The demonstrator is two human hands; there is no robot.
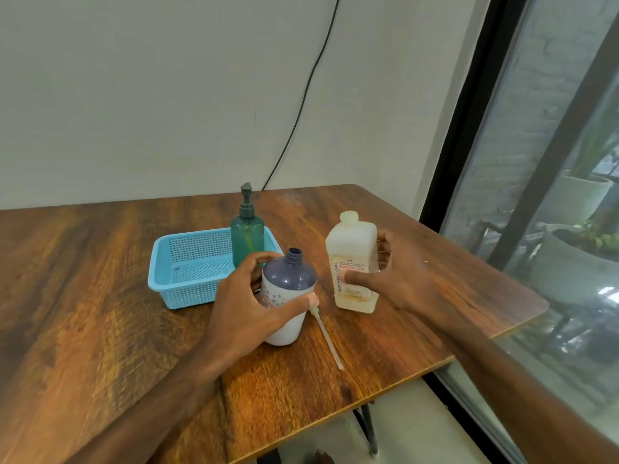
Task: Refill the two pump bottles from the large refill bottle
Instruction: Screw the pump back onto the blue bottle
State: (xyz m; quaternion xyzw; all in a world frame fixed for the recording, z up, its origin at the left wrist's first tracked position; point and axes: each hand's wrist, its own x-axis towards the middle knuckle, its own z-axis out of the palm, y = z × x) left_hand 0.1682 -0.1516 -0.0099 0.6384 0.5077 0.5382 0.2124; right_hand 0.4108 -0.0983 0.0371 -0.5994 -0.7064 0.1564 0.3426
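A white pump bottle with a dark blue shoulder stands on the wooden table, its neck uncapped. My left hand is wrapped around it. Its pump tube lies on the table just right of the bottle. The large translucent refill bottle stands to the right with no cap on. My right hand is around its right side, thumb across the label, fingers behind it. A teal pump bottle with its pump on stands in the blue basket.
A light blue plastic basket sits behind my left hand. The table's right edge is close to the refill bottle, with a window beyond it. A black cable hangs down the wall.
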